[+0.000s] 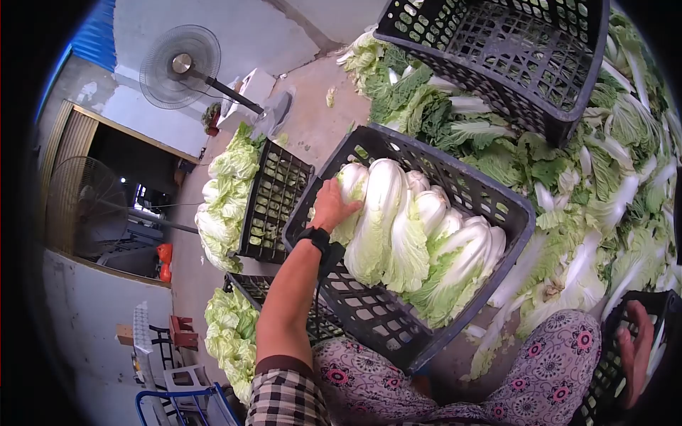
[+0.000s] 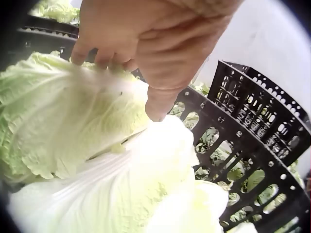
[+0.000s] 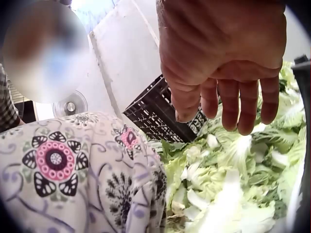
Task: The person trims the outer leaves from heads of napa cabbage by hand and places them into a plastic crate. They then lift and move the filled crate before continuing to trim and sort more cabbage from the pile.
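Note:
Several napa cabbages (image 1: pixel 387 220) lie side by side in a black plastic crate (image 1: pixel 522 245) before the person's knees. My left hand (image 1: pixel 332 207) grips the cabbage (image 1: pixel 351 186) at the crate's left end. In the left wrist view, the fingers (image 2: pixel 104 58) go over that cabbage's far side and the thumb (image 2: pixel 158 104) lies at its pale base end. My right hand (image 1: pixel 637 351) hangs at the lower right by another black crate (image 1: pixel 657 305). Its fingers (image 3: pixel 247 109) point down, nearly straight, with nothing held in the right wrist view.
Loose cabbage leaves (image 1: pixel 597 234) heap on the floor to the right. A black crate (image 1: pixel 497 71) rests on the heap at the back. Left stand crates (image 1: pixel 273 202) topped with cabbages (image 1: pixel 231 181). Beyond are a standing fan (image 1: pixel 182 65) and a doorway (image 1: pixel 128 192).

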Motion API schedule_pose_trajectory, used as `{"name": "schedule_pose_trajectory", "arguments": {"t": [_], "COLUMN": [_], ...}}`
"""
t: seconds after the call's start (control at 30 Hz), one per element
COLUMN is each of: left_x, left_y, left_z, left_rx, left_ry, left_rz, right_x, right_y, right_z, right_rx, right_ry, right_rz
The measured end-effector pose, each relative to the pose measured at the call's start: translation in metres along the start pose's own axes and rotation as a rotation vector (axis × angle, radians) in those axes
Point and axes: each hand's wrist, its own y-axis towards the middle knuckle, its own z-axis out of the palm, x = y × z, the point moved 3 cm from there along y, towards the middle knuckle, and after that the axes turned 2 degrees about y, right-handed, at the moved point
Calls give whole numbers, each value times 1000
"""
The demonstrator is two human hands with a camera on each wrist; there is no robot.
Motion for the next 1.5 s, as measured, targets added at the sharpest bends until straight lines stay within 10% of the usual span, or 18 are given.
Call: {"name": "schedule_pose_trajectory", "arguments": {"t": [0.13,0.43,0.8,1.0,1.2,1.3,1.5], "left_x": [-2,0,-66,-169,-237,-245,-223], "left_y": [11,-22,-74,-118,-169,-184,-200], "left_z": [-11,1,-137,-193,-218,-232,-228], "left_rx": [222,30,-320,-20,281,344,242], "left_ry": [-6,-179,-854,-1290,-1357,-1446,-1432], "left_rz": [-321,-299,-157,76,309,247,240], "right_x": [37,32,67,148,235,252,229], "right_y": [20,55,38,52,42,27,22], "right_z": [34,49,20,24,77,109,100], "right_rx": [31,275,149,107,493,769,498], "right_ry": [217,-167,-106,153,212,840,1090], "right_rz": [100,45,-74,-379,-786,-602,-385]}}
